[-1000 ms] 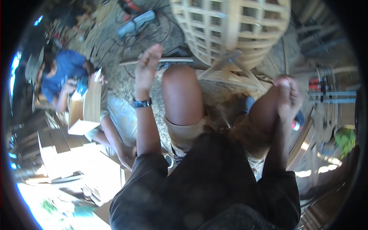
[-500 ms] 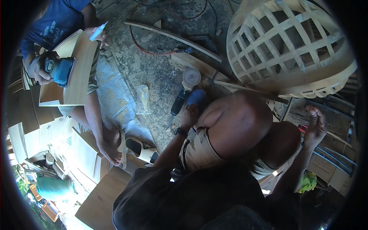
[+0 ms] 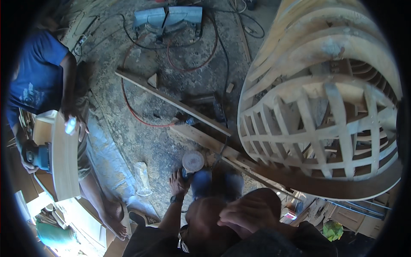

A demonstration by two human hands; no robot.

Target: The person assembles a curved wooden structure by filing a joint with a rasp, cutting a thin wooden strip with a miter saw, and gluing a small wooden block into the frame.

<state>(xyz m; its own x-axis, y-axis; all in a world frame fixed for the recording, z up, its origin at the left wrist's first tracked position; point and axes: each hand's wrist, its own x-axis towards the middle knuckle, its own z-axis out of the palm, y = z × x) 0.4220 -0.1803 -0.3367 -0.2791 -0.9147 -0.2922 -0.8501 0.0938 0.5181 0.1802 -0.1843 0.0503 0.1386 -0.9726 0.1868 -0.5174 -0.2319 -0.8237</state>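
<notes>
On the floor in front of my feet lies an angle grinder with a round, pale disc (image 3: 193,161) facing up. My left hand (image 3: 178,183), with a watch at its wrist, is closed over the grinder's dark body and mostly hides it. My right hand (image 3: 243,212) is over my bent knees, smeared by motion; what its fingers do is unclear, and no object shows in it. My blue footwear (image 3: 201,185) is just right of the grinder.
At right stands a large curved wooden lattice frame (image 3: 314,128). Wooden strips (image 3: 171,103) and a red cable (image 3: 141,118) lie ahead. Left, a co-worker (image 3: 36,81) holds a blue sander (image 3: 42,157) against a wooden panel (image 3: 65,158). A clear plastic bottle (image 3: 142,177) is between us.
My left hand has moved from beside my foot onto the grinder. My right hand has come in from the far right to above my knees. The view has shifted forward.
</notes>
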